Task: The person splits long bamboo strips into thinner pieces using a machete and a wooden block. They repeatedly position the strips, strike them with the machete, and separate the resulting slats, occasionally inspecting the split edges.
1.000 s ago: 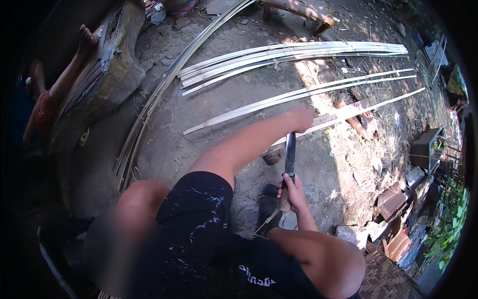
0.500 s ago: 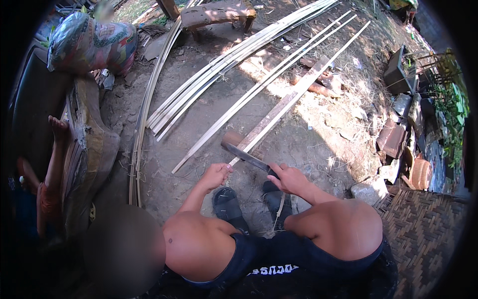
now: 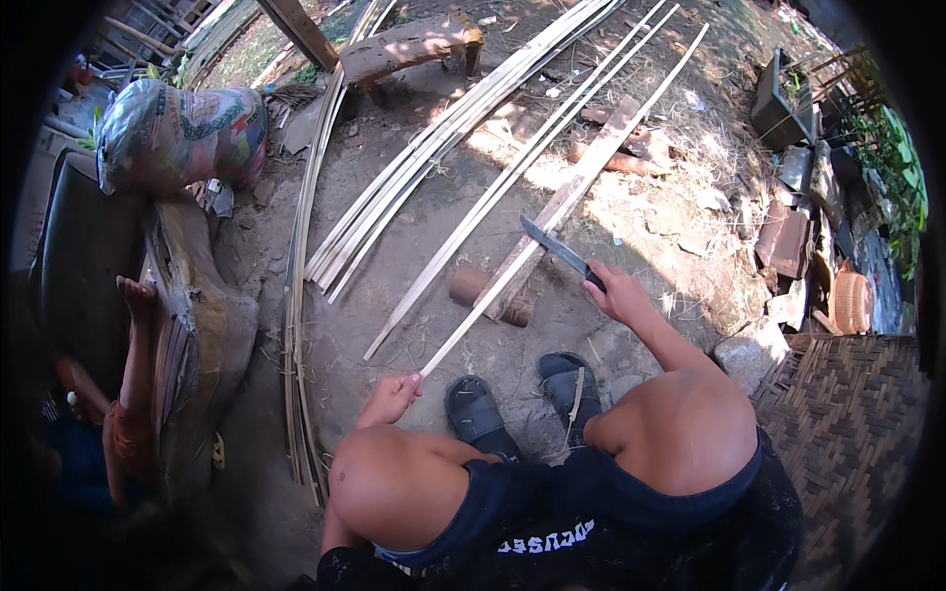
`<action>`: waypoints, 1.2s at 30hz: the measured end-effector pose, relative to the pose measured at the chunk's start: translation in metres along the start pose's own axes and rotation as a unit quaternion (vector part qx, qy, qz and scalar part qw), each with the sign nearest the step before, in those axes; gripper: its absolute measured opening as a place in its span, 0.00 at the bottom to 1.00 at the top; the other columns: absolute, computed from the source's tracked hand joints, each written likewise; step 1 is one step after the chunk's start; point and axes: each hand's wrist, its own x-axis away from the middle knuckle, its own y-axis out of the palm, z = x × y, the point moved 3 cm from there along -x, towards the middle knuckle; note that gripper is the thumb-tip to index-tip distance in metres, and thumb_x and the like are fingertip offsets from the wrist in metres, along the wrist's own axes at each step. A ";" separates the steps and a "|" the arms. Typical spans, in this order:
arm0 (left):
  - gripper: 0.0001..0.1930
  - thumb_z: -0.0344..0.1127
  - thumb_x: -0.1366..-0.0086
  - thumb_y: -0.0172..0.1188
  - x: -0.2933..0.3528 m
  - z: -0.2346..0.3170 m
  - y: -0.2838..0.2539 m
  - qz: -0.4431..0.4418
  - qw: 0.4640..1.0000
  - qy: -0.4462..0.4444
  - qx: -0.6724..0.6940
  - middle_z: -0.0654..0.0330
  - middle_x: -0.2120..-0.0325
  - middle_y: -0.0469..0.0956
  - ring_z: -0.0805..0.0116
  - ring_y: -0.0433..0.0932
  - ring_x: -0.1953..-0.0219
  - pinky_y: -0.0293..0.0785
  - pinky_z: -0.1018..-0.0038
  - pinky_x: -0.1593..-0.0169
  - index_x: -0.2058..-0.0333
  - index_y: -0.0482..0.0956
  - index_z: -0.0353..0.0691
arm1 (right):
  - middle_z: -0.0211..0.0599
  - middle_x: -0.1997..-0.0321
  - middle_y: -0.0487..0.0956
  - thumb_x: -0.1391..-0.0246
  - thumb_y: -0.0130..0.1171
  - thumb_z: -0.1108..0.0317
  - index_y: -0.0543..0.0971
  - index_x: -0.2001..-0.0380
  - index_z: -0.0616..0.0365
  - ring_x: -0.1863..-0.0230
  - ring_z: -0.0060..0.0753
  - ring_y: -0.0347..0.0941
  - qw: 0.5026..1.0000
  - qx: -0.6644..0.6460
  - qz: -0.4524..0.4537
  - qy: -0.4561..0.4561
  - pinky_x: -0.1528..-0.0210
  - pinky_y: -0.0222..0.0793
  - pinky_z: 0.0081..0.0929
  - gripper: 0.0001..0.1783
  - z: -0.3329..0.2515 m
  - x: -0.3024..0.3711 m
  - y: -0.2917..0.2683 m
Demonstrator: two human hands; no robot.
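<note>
My left hand (image 3: 391, 399) is closed around the near end of a long, pale bamboo strip (image 3: 459, 334), in front of my left knee. The strip slants away to the upper right, lying along a narrow wooden board (image 3: 602, 144). A short brown log (image 3: 471, 284) props up the board's near end. In my right hand (image 3: 615, 294) is the dark handle of a knife (image 3: 558, 247). Its long blade points up and left, with the tip over the strip and board.
Left of the board lie two loose strips (image 3: 463, 240), a bundle of pale strips (image 3: 414, 169) and darker strips (image 3: 299, 295). A low wooden bench (image 3: 414, 44) stands beyond. A stuffed sack (image 3: 182, 133) and another person's leg (image 3: 136, 340) are at left, a woven mat (image 3: 838, 424) at right.
My right hand has carried the knife farther out along the strip. My left hand has drawn back toward my left knee with the strip's end. The whole view has shifted slightly.
</note>
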 end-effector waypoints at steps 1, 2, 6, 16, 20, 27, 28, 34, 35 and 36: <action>0.25 0.53 0.26 0.52 0.003 0.014 0.007 0.004 1.000 -0.021 -0.009 0.66 0.84 0.71 0.79 0.66 0.82 0.63 0.77 0.77 0.67 0.81 0.34 | 0.59 0.68 0.80 0.36 0.55 0.51 0.73 0.45 0.49 0.66 0.65 0.79 1.000 -0.018 0.004 0.003 0.63 0.75 0.55 0.21 -0.005 0.005 0.006; 0.24 0.52 0.26 0.53 0.008 0.021 0.011 0.008 0.999 -0.046 -0.015 0.66 0.84 0.71 0.79 0.66 0.82 0.62 0.78 0.78 0.67 0.81 0.34 | 0.58 0.68 0.80 0.36 0.55 0.51 0.73 0.45 0.49 0.66 0.65 0.79 0.999 -0.035 0.003 0.006 0.64 0.75 0.54 0.21 -0.015 0.014 0.011; 0.24 0.52 0.26 0.53 -0.007 -0.012 0.010 0.014 0.997 0.056 -0.048 0.66 0.85 0.71 0.80 0.66 0.83 0.61 0.80 0.78 0.67 0.81 0.34 | 0.56 0.65 0.80 0.35 0.54 0.52 0.72 0.45 0.49 0.67 0.65 0.79 0.962 0.086 -0.134 -0.222 0.64 0.76 0.53 0.20 -0.059 0.036 0.020; 0.27 0.57 0.27 0.52 0.020 -0.034 -0.001 0.014 1.000 -0.016 0.017 0.67 0.86 0.70 0.80 0.64 0.85 0.59 0.78 0.80 0.68 0.81 0.34 | 0.52 0.67 0.80 0.36 0.55 0.49 0.74 0.44 0.46 0.67 0.62 0.79 0.996 0.073 -0.024 -0.035 0.64 0.76 0.51 0.22 -0.008 -0.009 -0.010; 0.26 0.55 0.26 0.52 0.024 -0.012 0.002 -0.010 0.996 -0.082 -0.044 0.67 0.86 0.70 0.80 0.65 0.85 0.60 0.77 0.80 0.68 0.81 0.33 | 0.52 0.68 0.80 0.37 0.56 0.49 0.74 0.44 0.46 0.67 0.61 0.79 0.997 0.009 -0.033 -0.075 0.64 0.77 0.51 0.23 -0.027 0.016 0.014; 0.24 0.52 0.26 0.54 0.011 -0.018 0.010 0.046 0.997 0.057 -0.032 0.67 0.85 0.71 0.80 0.67 0.82 0.63 0.76 0.77 0.70 0.82 0.34 | 0.54 0.69 0.80 0.36 0.55 0.49 0.76 0.45 0.45 0.65 0.61 0.79 0.994 0.093 -0.022 -0.051 0.63 0.76 0.54 0.21 -0.020 -0.003 -0.010; 0.24 0.51 0.26 0.53 0.014 -0.010 0.014 0.053 0.996 0.060 -0.046 0.67 0.85 0.71 0.80 0.67 0.82 0.63 0.77 0.77 0.71 0.81 0.34 | 0.54 0.69 0.80 0.36 0.55 0.49 0.76 0.45 0.45 0.65 0.61 0.79 0.997 0.045 -0.029 -0.060 0.63 0.76 0.54 0.21 -0.023 -0.002 0.000; 0.24 0.51 0.27 0.55 0.004 -0.025 0.004 0.092 0.992 0.056 -0.071 0.66 0.85 0.72 0.78 0.67 0.81 0.64 0.73 0.75 0.74 0.82 0.35 | 0.54 0.71 0.81 0.36 0.54 0.48 0.75 0.47 0.47 0.68 0.61 0.79 0.978 0.088 -0.077 -0.174 0.63 0.75 0.53 0.21 -0.055 0.027 0.018; 0.24 0.51 0.28 0.55 0.014 -0.042 0.000 0.103 0.991 0.051 -0.064 0.65 0.85 0.72 0.78 0.67 0.81 0.65 0.73 0.75 0.74 0.82 0.35 | 0.54 0.70 0.81 0.35 0.54 0.48 0.75 0.46 0.47 0.68 0.61 0.79 0.992 0.087 -0.019 -0.091 0.62 0.75 0.53 0.21 -0.029 0.015 0.006; 0.23 0.50 0.28 0.56 0.018 -0.045 -0.002 0.096 0.991 0.040 -0.079 0.65 0.84 0.72 0.77 0.68 0.81 0.65 0.73 0.75 0.73 0.82 0.35 | 0.54 0.69 0.81 0.35 0.53 0.48 0.75 0.46 0.47 0.68 0.61 0.79 0.995 0.091 0.046 -0.010 0.62 0.75 0.54 0.21 0.001 -0.007 -0.013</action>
